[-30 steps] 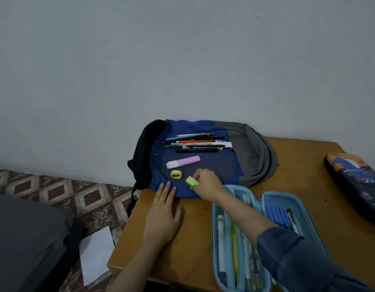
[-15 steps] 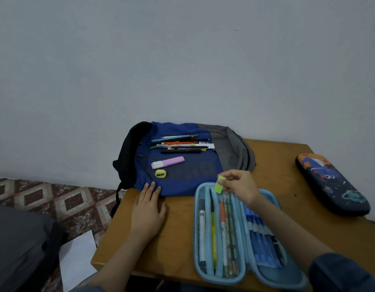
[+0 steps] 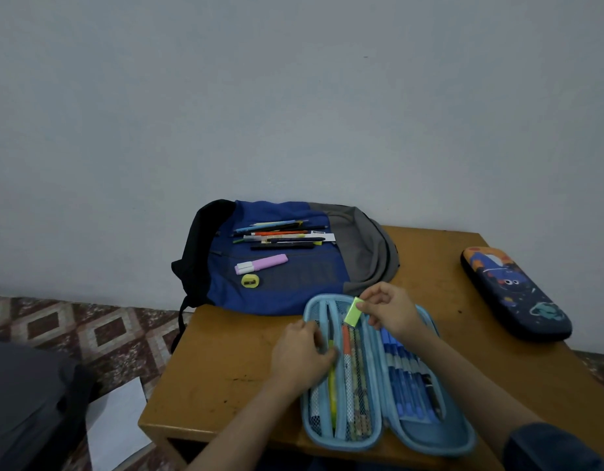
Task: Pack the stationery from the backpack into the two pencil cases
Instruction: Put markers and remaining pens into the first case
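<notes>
Eraser: the green eraser (image 3: 354, 311) is up in the air, tilted, just above the far end of the open case and not in it yet.
Right hand: the right hand (image 3: 390, 311) is clamped on the eraser, pinching its upper end between thumb and fingertips.
Left hand: the left hand (image 3: 302, 356) is down on the case's left half, fingers curled at the edge of the mesh pocket. It looks to be gripping it open, though I can't be sure. The two hands are apart but near.
Open case: the light blue pencil case (image 3: 305, 413) lies unzipped and flat at the near edge of the table (image 3: 225, 362). There are pens and pencils behind the mesh on the left and a row of blue pens on the right.
Step in hand: by my read, the eraser goes into that mesh pocket.
Left on the backpack: a bundle of pens (image 3: 283, 234), a purple highlighter (image 3: 261, 264) and a yellow sharpener (image 3: 250, 281) all lie on top of the blue backpack (image 3: 287, 297).
Second case: the dark pencil case (image 3: 512, 292) with its space print lies zipped shut at the right, well apart.
Progress: I'd call it under way but not near done. One case is filling nicely, the other is unopened, and a fair pile waits.
Around: a sheet of paper (image 3: 115, 426) lies on the patterned floor to the left.
</notes>
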